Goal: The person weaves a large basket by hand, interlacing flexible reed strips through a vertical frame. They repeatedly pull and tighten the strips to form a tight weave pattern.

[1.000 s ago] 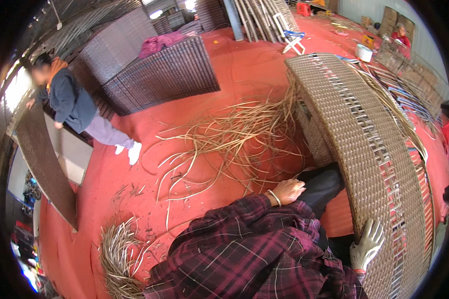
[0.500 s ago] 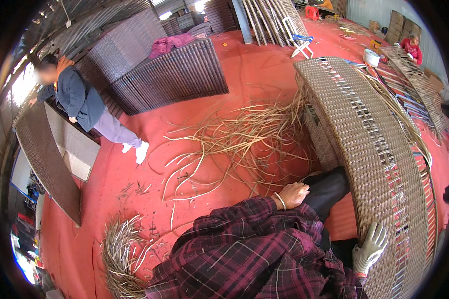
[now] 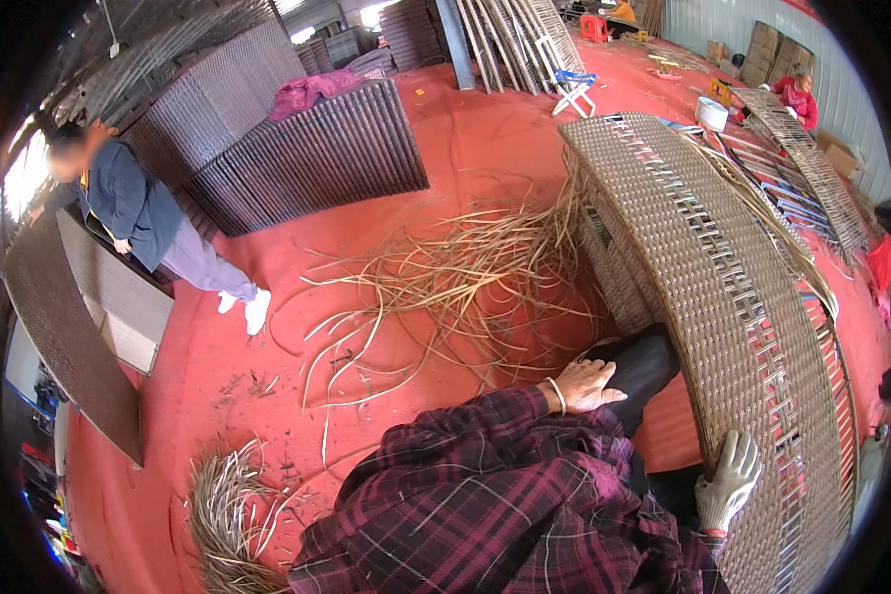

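My left hand (image 3: 585, 385), bare with a pale bangle at the wrist, rests on the dark trouser leg (image 3: 647, 379) at my knee. Its fingers lie outstretched and hold nothing. My right hand (image 3: 729, 484) wears a whitish knit glove and lies flat, fingers extended, on the near left edge of a large brown woven rattan-like panel (image 3: 679, 287). A band of open weave with bare strips runs along the panel's length. Loose tan strips (image 3: 465, 267) spread over the floor by the panel's far left side.
A coiled bundle of strips (image 3: 230, 515) lies at lower left. On the left a person (image 3: 134, 203) stands by a brown woven panel (image 3: 74, 346). Dark woven pieces (image 3: 312, 148) stand behind. At far right, another person (image 3: 797, 99) sits near a white bucket (image 3: 711, 113).
The whole view has shifted slightly, with background things now a little farther left. My left fingers look more stretched out; my right hand stays on the panel.
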`<act>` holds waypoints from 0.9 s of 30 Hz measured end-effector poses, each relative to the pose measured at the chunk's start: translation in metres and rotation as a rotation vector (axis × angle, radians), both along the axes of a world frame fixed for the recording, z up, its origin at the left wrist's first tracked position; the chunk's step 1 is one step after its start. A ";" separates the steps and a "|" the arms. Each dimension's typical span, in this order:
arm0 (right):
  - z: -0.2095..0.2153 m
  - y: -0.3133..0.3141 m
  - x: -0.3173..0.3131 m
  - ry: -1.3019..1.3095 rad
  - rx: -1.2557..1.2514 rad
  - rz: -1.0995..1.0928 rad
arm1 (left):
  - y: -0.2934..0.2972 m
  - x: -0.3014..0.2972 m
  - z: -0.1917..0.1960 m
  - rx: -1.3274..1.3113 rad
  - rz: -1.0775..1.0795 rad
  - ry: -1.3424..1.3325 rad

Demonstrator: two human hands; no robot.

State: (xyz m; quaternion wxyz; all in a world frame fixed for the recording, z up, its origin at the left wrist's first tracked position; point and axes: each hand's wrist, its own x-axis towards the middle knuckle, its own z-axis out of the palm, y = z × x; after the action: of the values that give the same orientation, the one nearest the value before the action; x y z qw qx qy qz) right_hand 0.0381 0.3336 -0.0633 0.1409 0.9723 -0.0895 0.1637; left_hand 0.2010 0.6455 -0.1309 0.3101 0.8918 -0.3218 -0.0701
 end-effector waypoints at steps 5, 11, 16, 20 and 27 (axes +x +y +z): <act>0.001 -0.001 -0.001 0.019 0.057 0.031 | -0.008 0.002 0.004 0.084 -0.031 0.023; 0.015 -0.001 -0.001 0.184 0.029 -0.062 | -0.016 0.003 0.006 0.087 -0.052 0.026; 0.018 -0.037 0.034 -0.085 0.181 0.255 | -0.020 0.001 0.016 0.136 -0.072 0.088; 0.010 -0.076 0.084 -0.122 0.065 0.193 | -0.025 0.000 0.021 0.166 -0.069 0.070; 0.027 -0.100 0.151 -0.007 0.119 0.024 | -0.042 0.005 0.012 0.191 -0.054 0.056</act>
State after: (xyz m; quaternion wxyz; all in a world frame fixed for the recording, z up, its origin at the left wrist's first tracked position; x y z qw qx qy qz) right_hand 0.1891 0.2331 -0.0368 0.0803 0.9794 -0.0878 0.1631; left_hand 0.2065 0.6033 -0.1193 0.2305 0.9060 -0.3289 -0.1335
